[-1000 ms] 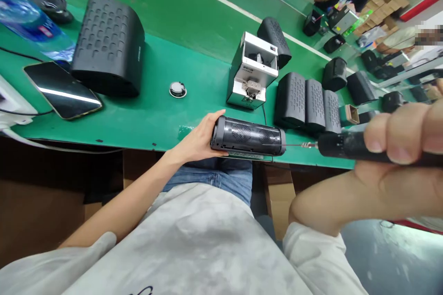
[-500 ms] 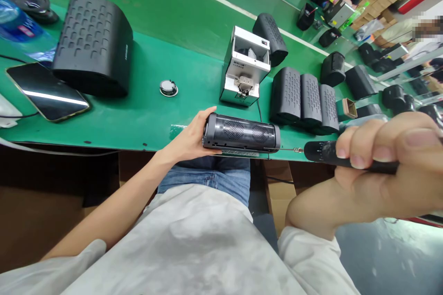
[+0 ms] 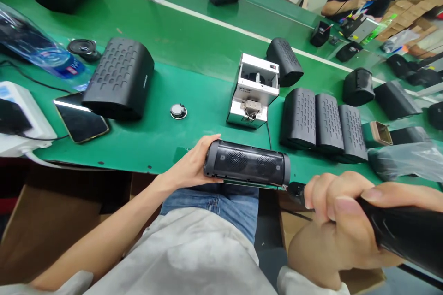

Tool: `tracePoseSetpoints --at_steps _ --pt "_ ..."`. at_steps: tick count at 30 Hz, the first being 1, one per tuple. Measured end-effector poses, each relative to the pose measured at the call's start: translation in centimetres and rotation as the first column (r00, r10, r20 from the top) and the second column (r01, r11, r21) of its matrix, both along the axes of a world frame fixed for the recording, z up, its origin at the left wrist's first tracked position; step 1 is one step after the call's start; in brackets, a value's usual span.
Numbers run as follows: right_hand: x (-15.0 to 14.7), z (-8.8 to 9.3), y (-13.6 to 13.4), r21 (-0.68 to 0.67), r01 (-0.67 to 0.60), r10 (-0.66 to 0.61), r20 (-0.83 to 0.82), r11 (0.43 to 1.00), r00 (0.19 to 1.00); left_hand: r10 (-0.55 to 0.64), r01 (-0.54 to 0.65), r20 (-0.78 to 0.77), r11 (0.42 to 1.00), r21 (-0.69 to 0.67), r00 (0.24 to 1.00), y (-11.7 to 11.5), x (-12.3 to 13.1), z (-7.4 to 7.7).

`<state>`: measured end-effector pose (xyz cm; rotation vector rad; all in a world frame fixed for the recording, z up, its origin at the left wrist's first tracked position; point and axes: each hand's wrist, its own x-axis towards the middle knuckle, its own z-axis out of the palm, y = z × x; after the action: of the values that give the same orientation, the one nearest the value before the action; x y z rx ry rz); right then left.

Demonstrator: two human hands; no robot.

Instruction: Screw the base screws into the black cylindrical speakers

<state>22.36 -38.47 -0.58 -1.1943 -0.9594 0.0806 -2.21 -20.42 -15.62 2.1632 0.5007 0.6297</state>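
Note:
My left hand (image 3: pixel 189 164) grips the left end of a black speaker (image 3: pixel 249 161) with two perforated round patches. The speaker lies on its side at the table's front edge, above my lap. Wrapped in my right hand (image 3: pixel 349 212) is a black electric screwdriver (image 3: pixel 404 226). Its nose is close to the speaker's lower right corner; the bit tip is hidden beneath or behind that edge. Behind the speaker stands a white screw feeder (image 3: pixel 254 90). A small round silver speaker driver (image 3: pixel 178 111) lies to the left of the feeder.
A large dark speaker case (image 3: pixel 121 78), a phone (image 3: pixel 81 117), a plastic bottle (image 3: pixel 51 53) and a white power strip (image 3: pixel 24 124) are at left. Several dark cases (image 3: pixel 299 120) stand at right beside a plastic bag (image 3: pixel 411 161). Across the line a co-worker (image 3: pixel 346 2) sits.
The screwdriver in my right hand has moved left, its nose now near the speaker's corner, and its body points toward the lower right. My left hand keeps its grip. The camera view has shifted.

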Motion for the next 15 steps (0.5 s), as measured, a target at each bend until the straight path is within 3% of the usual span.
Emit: tracePoseSetpoints --at_steps 3,11,15 --pt "-0.5 0.4 0.4 0.028 0.018 -0.018 -0.002 0.999 1.000 -0.007 0.007 0.001 1.000 -0.005 1.000 0.0 0.0 0.1" --pt "-0.9 0.7 1.4 0.067 -0.087 0.089 -0.027 0.994 0.996 -0.013 0.012 0.004 1.000 0.009 1.000 0.0 0.1 -0.4" --pt "-0.4 3.7 1.7 0.007 -0.045 0.046 -0.093 0.999 0.995 -0.002 0.002 0.031 1.000 -0.003 1.000 0.0 0.3 -0.7"
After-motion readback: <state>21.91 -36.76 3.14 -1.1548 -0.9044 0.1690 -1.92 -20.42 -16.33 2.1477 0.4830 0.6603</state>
